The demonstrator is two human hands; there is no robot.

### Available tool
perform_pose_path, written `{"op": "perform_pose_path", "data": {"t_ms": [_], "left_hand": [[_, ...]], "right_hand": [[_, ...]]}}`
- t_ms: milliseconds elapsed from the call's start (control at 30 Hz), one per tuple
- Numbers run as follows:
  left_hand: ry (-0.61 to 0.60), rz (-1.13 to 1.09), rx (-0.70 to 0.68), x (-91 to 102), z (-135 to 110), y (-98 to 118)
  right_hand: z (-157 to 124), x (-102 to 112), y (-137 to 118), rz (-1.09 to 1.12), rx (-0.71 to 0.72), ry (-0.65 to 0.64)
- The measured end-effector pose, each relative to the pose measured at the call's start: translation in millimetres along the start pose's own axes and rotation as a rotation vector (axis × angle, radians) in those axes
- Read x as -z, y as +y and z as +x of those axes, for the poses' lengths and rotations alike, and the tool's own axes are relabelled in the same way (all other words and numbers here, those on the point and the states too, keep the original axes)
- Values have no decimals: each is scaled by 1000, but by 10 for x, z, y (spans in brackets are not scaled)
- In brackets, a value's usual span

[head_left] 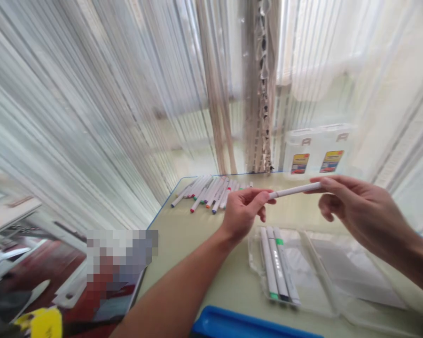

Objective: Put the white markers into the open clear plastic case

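A white marker is held level in the air between my two hands. My left hand pinches its left end. Its right end lies between the thumb and fingers of my right hand. Below them on the table, an open clear plastic case holds a few white markers side by side in its left half; green and dark caps show on them. A loose pile of white markers with coloured ends lies beyond my left hand.
Two clear cases with yellow labels stand upright at the table's back right. String curtains hang behind the green table. A blue tray-like object sits at the front edge. To the left are a yellow item and a blurred-out area.
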State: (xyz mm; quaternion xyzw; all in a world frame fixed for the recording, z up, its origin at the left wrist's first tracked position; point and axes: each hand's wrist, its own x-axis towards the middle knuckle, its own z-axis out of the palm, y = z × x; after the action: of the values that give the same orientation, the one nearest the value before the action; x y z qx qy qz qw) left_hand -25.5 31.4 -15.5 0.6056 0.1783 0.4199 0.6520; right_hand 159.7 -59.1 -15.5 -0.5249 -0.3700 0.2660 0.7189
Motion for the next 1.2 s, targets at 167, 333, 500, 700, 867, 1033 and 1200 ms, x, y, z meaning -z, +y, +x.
{"op": "perform_pose_path", "data": {"t_ms": [167,333,500,700,867,1033,1200], "left_hand": [[-32,104,-49,15,-14,-36],[18,120,-72,39,19,-46],[54,98,-49,69,70,-62],[58,106,4,57,70,-38],[35,160,-18,86,72,-59],[19,180,-26,77,67,-39],[-88,246,16,4,20,-13]], "right_hand": [[0,-14,-11,23,-33,-6],[-12,-27,-56,46,-27,-68],[16,-1,-18,69,10,-182],[17,11,-31,80,24,-204],[7,-14,-61,62,4,-240],[-15,-36,-55,-9,2,-314],[-62,-64,-34,-104,-37,-391]]}}
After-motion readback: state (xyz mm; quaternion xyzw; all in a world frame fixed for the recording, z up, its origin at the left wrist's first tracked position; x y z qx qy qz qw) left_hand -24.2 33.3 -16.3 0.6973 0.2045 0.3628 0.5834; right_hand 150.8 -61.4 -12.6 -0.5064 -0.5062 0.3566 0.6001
